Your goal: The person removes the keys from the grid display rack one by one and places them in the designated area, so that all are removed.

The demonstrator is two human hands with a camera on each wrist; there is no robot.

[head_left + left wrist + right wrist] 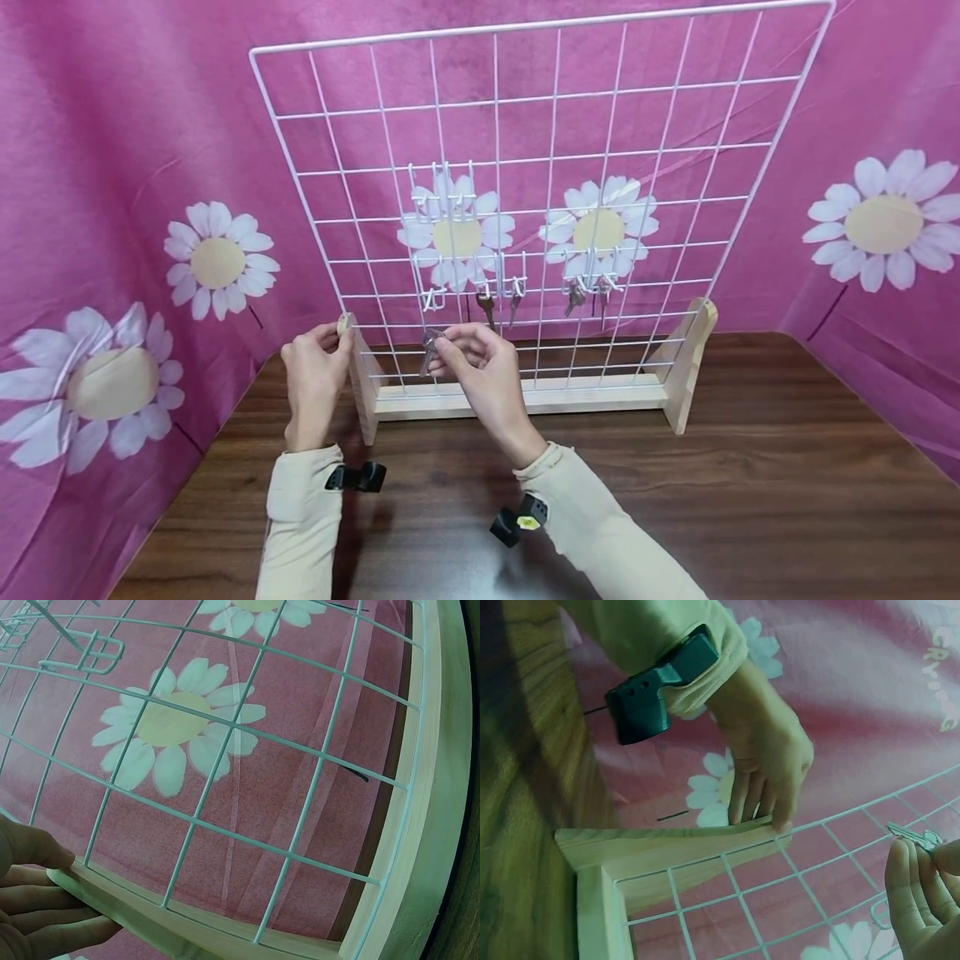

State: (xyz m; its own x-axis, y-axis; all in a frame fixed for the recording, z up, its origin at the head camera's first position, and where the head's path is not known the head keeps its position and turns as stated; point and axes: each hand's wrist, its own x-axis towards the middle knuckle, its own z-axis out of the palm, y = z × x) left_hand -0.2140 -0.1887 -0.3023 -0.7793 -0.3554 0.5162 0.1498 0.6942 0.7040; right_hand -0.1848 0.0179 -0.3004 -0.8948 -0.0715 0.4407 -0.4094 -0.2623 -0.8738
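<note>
My left hand (315, 371) pinches the rounded top of the wooden side support (363, 387), at the left edge of a white wire grid (525, 157). In the left wrist view the thumb (41, 844) lies on one face of the wood and the fingers spread along the other. My right hand (491, 375) holds a small silver key (911, 835) between thumb and fingertips, in front of the grid's lower left part. Just above it, a bare white hook (432, 300) sticks out. A darker key (487, 310) hangs to its right.
Another key (515, 307) hangs beside the dark one, with more keys (575, 298) on a hook rack further right. An upper hook rack (442, 202) carries no keys. A wooden crossbar (600, 400) joins the supports on the brown table (750, 500); a pink flowered cloth (150, 125) hangs behind.
</note>
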